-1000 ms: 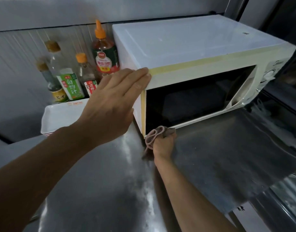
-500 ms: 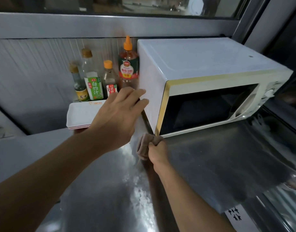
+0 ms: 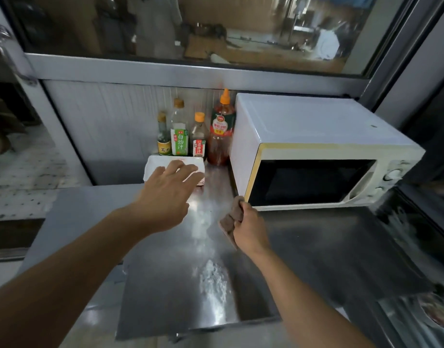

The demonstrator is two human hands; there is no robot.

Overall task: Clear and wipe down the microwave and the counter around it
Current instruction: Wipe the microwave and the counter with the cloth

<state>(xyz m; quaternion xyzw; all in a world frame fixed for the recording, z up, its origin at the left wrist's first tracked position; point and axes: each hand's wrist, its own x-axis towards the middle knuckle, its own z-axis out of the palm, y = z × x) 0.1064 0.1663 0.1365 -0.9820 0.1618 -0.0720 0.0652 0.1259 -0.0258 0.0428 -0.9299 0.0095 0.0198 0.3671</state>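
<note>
A white microwave (image 3: 313, 126) with a dark door stands shut at the back right of the steel counter (image 3: 328, 247). Near its lower left front corner, my right hand (image 3: 249, 228) is shut on a crumpled brown cloth (image 3: 232, 217) that touches the counter. My left hand (image 3: 165, 194) is open, fingers spread, with its fingertips over a stack of white rectangular plates (image 3: 157, 165) left of the microwave. Whether the fingers touch the plates I cannot tell.
Several sauce bottles stand against the wall behind the plates, the tallest an orange-capped bottle (image 3: 222, 129) right beside the microwave. A window (image 3: 215, 28) runs above the wall. A whitish smear (image 3: 213, 275) shines on the counter near its front edge.
My left hand left the microwave's top left corner and moved left onto the plates. My right hand with the cloth stayed by the lower left corner. The view pulled back.
</note>
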